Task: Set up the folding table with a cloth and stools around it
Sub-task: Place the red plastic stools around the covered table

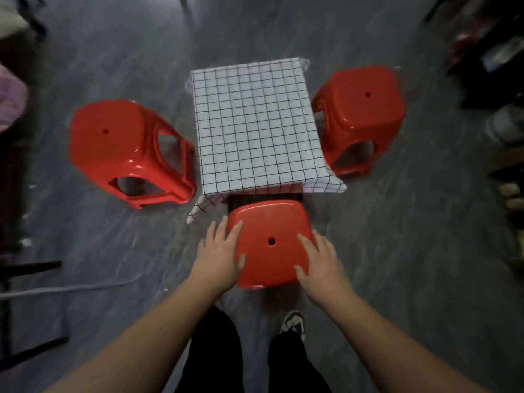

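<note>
Folding table [295,196], small and low, stands on the grey floor [397,251] under a white cloth with a black grid [255,126]; only a dark strip of its near edge shows below the cloth's hem. The cloth lies flat over the top, and its corners hang down at the near left and near right. Three glossy red plastic stools sit around this table. The left stool [113,143] stands just beside the table's left edge, the right stool [365,109] just beside its right edge, and the near stool [269,242] against its near edge. Both hands rest on the near stool's seat with fingers straight and spread: the left hand [219,258] on the seat's left side, the right hand [319,258] on its right side, neither curled round it.
</note>
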The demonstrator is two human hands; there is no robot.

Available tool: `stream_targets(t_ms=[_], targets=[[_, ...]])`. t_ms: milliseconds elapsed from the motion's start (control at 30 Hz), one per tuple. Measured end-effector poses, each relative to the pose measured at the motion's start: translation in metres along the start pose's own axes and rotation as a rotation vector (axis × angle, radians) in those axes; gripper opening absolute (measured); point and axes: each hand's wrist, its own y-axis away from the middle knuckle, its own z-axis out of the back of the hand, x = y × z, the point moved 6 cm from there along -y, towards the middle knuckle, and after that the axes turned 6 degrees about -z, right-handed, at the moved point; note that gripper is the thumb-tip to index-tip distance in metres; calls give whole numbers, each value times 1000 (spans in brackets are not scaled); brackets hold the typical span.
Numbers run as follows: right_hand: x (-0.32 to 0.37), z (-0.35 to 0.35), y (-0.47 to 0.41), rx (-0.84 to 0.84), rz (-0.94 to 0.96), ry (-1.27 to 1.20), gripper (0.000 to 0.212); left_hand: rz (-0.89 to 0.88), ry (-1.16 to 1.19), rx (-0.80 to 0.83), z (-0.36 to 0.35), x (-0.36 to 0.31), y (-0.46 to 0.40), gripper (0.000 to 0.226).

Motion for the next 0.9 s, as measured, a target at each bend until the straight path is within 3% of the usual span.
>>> stream_targets(t_ms=[233, 433, 600, 900], targets=[[-43, -102, -91, -42, 33, 48, 85, 29, 71, -52, -128, 37, -53, 95], [-72, -165, -158, -115, 85, 173, 112, 37, 91, -74, -224, 56, -112, 116], [-78, -173, -170, -71, 78, 113, 115, 33, 68, -135, -231, 51, -116, 118], [-76, -170, -160, -94, 70, 73, 111, 38, 71, -62, -224, 45, -110, 113]])
